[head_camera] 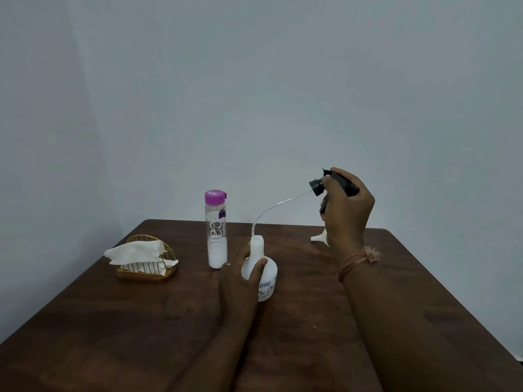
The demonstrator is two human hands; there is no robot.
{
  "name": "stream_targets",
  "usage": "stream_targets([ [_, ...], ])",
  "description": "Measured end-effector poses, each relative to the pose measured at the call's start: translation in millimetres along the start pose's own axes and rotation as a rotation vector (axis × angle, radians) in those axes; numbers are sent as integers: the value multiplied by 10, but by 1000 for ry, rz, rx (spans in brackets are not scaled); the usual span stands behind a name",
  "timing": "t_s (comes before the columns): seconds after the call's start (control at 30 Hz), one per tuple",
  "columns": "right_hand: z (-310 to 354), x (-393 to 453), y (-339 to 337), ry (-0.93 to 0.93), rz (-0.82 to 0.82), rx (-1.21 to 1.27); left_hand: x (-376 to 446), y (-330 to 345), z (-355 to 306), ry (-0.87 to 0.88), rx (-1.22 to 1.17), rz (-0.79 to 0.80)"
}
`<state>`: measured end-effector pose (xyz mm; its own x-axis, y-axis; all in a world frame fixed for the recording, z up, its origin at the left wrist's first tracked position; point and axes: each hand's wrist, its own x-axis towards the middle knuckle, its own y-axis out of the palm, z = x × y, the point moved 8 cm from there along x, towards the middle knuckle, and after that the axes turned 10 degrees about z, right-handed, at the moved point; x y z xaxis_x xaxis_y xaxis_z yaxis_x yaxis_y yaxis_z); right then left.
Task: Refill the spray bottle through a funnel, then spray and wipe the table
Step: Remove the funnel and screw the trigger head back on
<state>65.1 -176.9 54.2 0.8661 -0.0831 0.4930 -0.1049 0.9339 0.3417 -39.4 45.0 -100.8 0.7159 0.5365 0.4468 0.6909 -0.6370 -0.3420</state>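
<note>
My left hand [240,278] grips the white spray bottle [267,274], which stands upright at the middle of the brown table [141,321] with its neck uncovered. My right hand [346,205] holds the black spray head [318,186] up in the air to the right of the bottle. The head's clear dip tube [266,212] curves down, and its end is still inside the bottle's neck. A white funnel [318,238] lies on the table behind my right wrist, partly hidden. A clear bottle with a purple cap [216,230] stands left of the spray bottle, holding white liquid in its lower part.
A gold wire holder with white tissues [144,260] sits at the left of the table. A pale wall rises right behind the table's far edge. The table's right edge runs diagonally past my right forearm.
</note>
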Motion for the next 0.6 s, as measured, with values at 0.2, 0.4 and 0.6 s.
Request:
stream_targets([
  [0.2, 53, -50, -49, -41, -30, -50, 7, -2, 19, -6, -7, 1],
  [0.4, 33, -25, -32, -76, 3, -95, 32, 8, 40, -13, -3, 4],
  [0.6, -116, -182, 298, -85, 210, -213, 26, 19, 51, -17, -25, -2],
])
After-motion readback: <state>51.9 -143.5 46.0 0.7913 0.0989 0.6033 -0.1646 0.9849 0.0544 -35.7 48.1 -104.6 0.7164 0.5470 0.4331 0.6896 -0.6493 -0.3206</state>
